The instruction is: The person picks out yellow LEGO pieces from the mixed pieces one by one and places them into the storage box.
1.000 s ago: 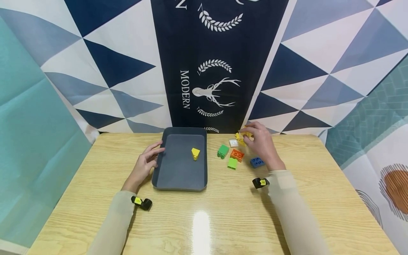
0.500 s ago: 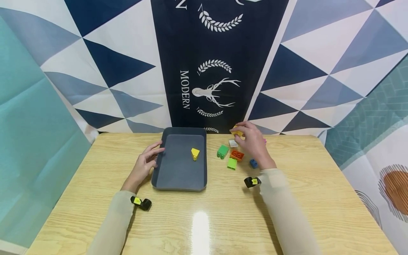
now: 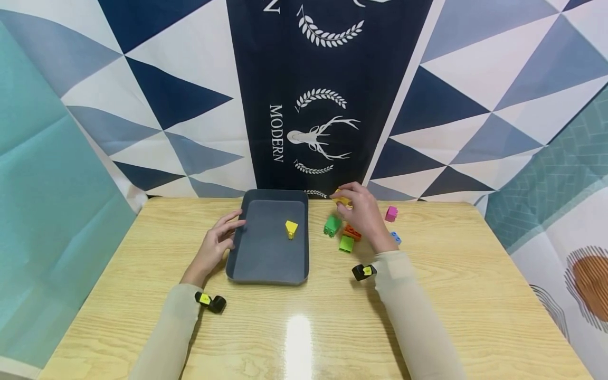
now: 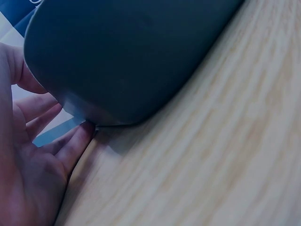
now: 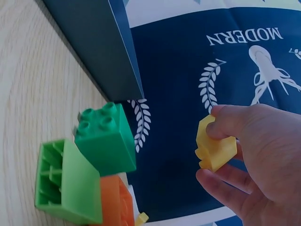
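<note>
My left hand [image 3: 212, 248] touches the left side of a dark grey tray [image 3: 266, 272], fingers fairly straight at its rim. In the left wrist view, fingertips [image 4: 83, 131] meet the tray's outer wall [image 4: 117, 56] near the table. A yellow wedge-shaped toy brick [image 3: 291, 228] lies inside the tray. Right of the tray, my right hand [image 3: 363, 214] pinches another yellow brick [image 5: 214, 143] between thumb and fingers, raised above the other bricks. Below it sit a green brick [image 3: 332, 225], a lime brick [image 3: 347, 244] and an orange brick [image 3: 352, 233].
A pink brick [image 3: 391, 214] and a partly hidden blue brick [image 3: 396, 238] lie right of my right hand. In the right wrist view, a small yellow piece [image 5: 141, 219] shows beside the orange brick. A patterned cloth wall [image 3: 313, 174] rises behind the wooden table [image 3: 266, 338].
My right hand has lifted the yellow brick off the group and carried it left toward the tray, uncovering the pink brick. My left hand and the tray stay put.
</note>
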`<state>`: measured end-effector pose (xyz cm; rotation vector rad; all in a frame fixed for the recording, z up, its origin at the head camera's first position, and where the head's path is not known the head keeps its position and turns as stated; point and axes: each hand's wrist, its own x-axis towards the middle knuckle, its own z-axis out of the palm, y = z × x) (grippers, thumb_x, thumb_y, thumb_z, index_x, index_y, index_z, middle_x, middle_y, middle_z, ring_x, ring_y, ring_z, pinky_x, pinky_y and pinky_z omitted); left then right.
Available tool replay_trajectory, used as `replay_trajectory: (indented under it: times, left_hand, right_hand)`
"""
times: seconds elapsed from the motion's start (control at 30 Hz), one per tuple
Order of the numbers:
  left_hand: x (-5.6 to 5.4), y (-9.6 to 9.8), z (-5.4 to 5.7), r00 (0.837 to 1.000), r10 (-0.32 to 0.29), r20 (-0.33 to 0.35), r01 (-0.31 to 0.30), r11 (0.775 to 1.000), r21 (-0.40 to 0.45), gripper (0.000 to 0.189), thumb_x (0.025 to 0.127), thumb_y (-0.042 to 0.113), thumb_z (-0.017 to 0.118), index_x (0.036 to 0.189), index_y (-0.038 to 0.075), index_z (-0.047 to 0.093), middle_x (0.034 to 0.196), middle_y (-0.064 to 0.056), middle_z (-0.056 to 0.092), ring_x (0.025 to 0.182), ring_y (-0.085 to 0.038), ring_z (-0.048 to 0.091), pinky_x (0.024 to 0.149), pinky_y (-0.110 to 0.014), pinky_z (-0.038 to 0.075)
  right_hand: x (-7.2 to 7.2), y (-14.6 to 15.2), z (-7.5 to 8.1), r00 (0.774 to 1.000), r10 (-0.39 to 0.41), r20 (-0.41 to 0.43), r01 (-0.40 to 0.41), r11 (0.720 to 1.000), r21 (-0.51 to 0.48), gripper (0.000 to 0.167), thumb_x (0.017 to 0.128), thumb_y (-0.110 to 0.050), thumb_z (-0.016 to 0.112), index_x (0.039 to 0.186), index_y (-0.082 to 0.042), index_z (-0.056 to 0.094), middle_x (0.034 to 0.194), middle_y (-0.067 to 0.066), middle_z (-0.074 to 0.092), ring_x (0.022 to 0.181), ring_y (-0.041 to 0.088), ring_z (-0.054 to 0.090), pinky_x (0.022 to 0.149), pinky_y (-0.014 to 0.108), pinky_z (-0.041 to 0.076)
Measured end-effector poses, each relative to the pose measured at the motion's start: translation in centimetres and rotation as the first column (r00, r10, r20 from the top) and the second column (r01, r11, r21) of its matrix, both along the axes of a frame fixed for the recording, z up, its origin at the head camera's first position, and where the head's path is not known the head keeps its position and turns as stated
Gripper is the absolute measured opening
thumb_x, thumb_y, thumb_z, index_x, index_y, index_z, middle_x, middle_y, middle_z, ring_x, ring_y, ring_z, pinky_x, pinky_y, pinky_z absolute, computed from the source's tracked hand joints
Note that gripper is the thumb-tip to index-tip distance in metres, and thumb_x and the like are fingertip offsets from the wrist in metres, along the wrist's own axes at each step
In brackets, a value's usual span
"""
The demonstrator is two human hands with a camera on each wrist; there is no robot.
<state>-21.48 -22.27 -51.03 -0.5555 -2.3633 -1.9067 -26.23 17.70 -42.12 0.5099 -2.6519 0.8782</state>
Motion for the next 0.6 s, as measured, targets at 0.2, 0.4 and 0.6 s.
replay_trajectory:
  times: [0.2,0.4,0.6]
  left_hand:
    - [0.1,0.0,-0.1,1.0,0.009,-0.006,-0.009,1.0,-0.008,0.062,0.09,-0.023,0.044,0.15,-0.017,0.061,0.179,-0.027,0.039,0.151,-0.017,0.059,0.113,-0.006,0.048]
    - [0.2,0.0,-0.1,1.0,0.018,-0.005,-0.018,1.0,-0.011,0.062,0.09,-0.022,0.045,0.148,-0.017,0.063,0.179,-0.026,0.04,0.156,-0.028,0.058,0.114,-0.007,0.048]
    - [0.1,0.0,0.0,1.0,0.011,-0.005,-0.011,1.0,-0.01,0.061,0.09,-0.022,0.046,0.149,-0.017,0.062,0.179,-0.026,0.04,0.155,-0.026,0.058,0.114,-0.007,0.048]
  right_hand:
    - [0.2,-0.9,-0.2,1.0,0.014,0.011,-0.014,1.0,-0.01,0.024,0.103,-0.005,0.073,0.124,-0.005,0.086,0.142,0.021,0.071,0.129,0.042,0.066,0.104,0.055,0.063]
    - [0.3,-1.6,-0.5,0.999,0.036,-0.014,-0.036,0.999,-0.012,0.024,0.102,-0.003,0.075,0.123,-0.005,0.086,0.14,0.021,0.072,0.13,0.042,0.068,0.103,0.055,0.065]
    - [0.5,-2.4,-0.4,0.999,0.036,-0.034,-0.036,0.999,-0.017,0.023,0.101,-0.003,0.076,0.121,-0.005,0.087,0.138,0.02,0.074,0.129,0.041,0.068,0.103,0.054,0.066]
